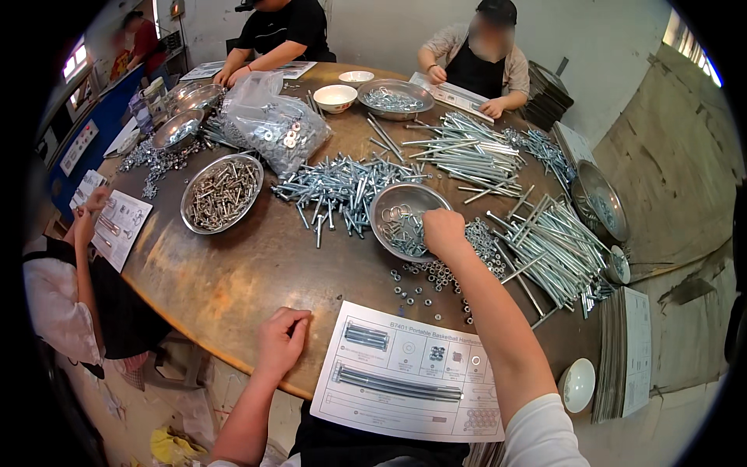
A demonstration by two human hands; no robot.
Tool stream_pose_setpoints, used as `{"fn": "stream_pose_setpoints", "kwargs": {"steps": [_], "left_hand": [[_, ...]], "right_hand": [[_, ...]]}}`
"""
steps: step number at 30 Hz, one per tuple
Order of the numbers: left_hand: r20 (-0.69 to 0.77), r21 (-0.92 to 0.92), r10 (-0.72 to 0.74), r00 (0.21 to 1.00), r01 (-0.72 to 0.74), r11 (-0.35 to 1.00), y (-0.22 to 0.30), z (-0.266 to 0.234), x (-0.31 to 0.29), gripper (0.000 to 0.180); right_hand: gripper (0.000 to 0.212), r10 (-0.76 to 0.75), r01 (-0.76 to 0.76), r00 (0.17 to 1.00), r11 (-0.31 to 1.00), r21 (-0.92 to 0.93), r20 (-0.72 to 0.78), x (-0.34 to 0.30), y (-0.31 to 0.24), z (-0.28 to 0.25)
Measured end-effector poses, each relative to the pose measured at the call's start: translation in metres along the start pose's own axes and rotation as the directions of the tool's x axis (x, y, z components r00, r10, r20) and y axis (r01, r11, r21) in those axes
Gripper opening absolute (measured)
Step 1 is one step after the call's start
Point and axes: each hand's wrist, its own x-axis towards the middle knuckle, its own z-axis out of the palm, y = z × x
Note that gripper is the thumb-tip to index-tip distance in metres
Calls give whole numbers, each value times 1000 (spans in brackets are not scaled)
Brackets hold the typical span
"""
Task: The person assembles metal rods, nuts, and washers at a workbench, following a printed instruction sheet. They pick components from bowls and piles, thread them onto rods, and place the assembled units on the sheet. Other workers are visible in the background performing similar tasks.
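My right hand reaches into a steel bowl of small metal rings. Its fingers are curled at the bowl's near right side, and whatever they pinch is hidden. Near the table's front edge rests my left hand, loosely closed, with nothing visible in it. Between my forearms lies a white printed card, sectioned into boxes. Long bolts, shorter bolts and several nuts show on it. Loose nuts are scattered beside the bowl, some under my right forearm.
Heaps of short bolts and long bolts cover the table's middle and right. A bowl of bolts and a plastic bag stand left. Card stacks and a white bowl sit right. Co-workers handle cards around the table.
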Motion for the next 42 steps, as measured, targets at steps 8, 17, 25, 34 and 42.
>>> {"fn": "stream_pose_setpoints", "kwargs": {"steps": [8, 17, 25, 34, 42], "left_hand": [[74, -221, -221, 972, 232, 947, -25, -2, -3, 14], [581, -640, -7, 814, 462, 615, 131, 59, 27, 30], [749, -442, 69, 659, 420, 793, 175, 103, 11, 20], [765, -339, 150, 627, 193, 921, 209, 151, 0, 20], [667, -198, 444, 599, -431, 880, 180, 235, -14, 13]], "right_hand": [[12, -2, -280, 958, 180, 943, 286, -77, -20, -90], [14, -124, -447, 894, -234, 863, 430, -187, -12, -134], [6, 136, -257, 955, -69, 964, 264, -263, 5, -129], [10, 381, -147, 920, 549, 823, -89, -306, 32, -121], [13, 449, -381, 874, 393, 837, 187, -328, 73, -57]]}}
